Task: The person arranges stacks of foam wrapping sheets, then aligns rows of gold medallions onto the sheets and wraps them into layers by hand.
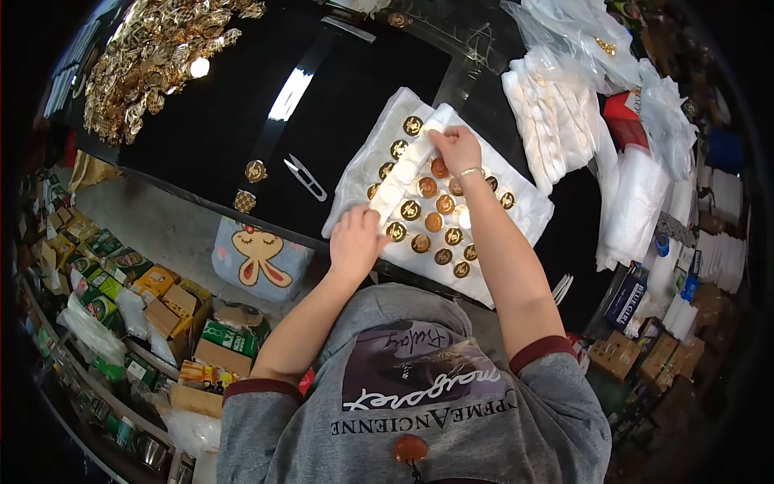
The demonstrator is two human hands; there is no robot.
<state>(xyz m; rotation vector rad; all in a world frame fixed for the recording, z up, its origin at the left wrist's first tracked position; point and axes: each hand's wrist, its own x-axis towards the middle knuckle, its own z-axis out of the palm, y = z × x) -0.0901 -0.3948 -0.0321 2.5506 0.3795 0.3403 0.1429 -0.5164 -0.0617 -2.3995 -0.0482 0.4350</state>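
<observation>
A white padded sheet lies on the black table, with several round gold and copper-coloured medallions set on it in rows. Across the sheet runs a folded white strip, with round bulges showing through it. My left hand grips the near end of this strip, fingers curled over its edge. At the far end, my right hand pinches the strip between thumb and fingers; a thin bracelet circles that wrist. White thread snips lie left of the sheet.
Shiny gold pieces are heaped at the back left. Two loose round pieces lie near the table's left edge. White wrapped bundles and plastic bags are at the right. Below the table stands a rabbit-patterned stool, with boxes nearby.
</observation>
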